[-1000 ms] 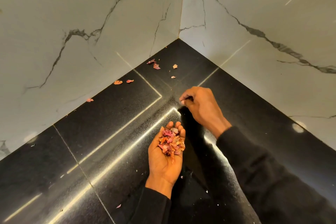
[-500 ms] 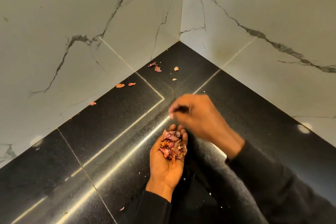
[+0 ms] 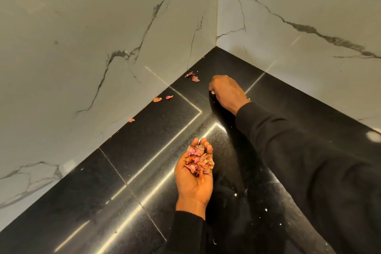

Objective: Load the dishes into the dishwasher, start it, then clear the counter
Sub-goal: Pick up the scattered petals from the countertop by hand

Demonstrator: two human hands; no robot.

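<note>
My left hand [image 3: 193, 173] lies palm up over the black counter [image 3: 144, 144], cupping a heap of pink and orange onion peels [image 3: 199, 162]. My right hand [image 3: 225, 93] reaches toward the back corner, knuckles up, fingers curled down onto the counter. What its fingertips pinch is hidden. Loose peel scraps [image 3: 192, 76] lie just left of that hand. Two more peel scraps [image 3: 162, 98] rest by the left wall, and a single scrap [image 3: 131, 120] lies farther left.
White marble walls [image 3: 103, 37] meet in a corner behind the counter and close it off on the left and right. Small white crumbs [image 3: 236, 194] dot the counter near my right sleeve.
My right hand went from over the cupped left palm out toward the back corner, where two small scraps lay before. The left hand stayed in place with its pile.
</note>
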